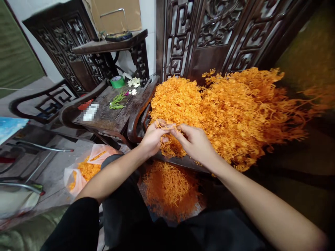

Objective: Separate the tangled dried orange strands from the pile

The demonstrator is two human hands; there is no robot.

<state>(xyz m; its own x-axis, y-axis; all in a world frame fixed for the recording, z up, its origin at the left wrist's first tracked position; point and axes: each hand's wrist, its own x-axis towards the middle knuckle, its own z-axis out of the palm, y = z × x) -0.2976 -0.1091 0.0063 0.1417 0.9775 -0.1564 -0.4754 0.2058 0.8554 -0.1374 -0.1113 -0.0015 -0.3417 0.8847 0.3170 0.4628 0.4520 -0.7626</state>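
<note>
While the left hand [153, 138] and right hand [195, 140] are pinching orange strands [165, 125] near the seat's front edge [188, 164], the crowding pile [222, 108] is risking snags.

Thin orange strands [162, 124] are curving and looping where the left hand [154, 138] and the right hand [194, 140] are pinching them; their exact number is hard to make out. Just beyond and to the right, a large heap [222, 111] of matching orange sprigs is resting on a dark wooden seat [187, 163], its left part bunching into dense, frilly heads, its right part spreading into long, slender stems.
</note>
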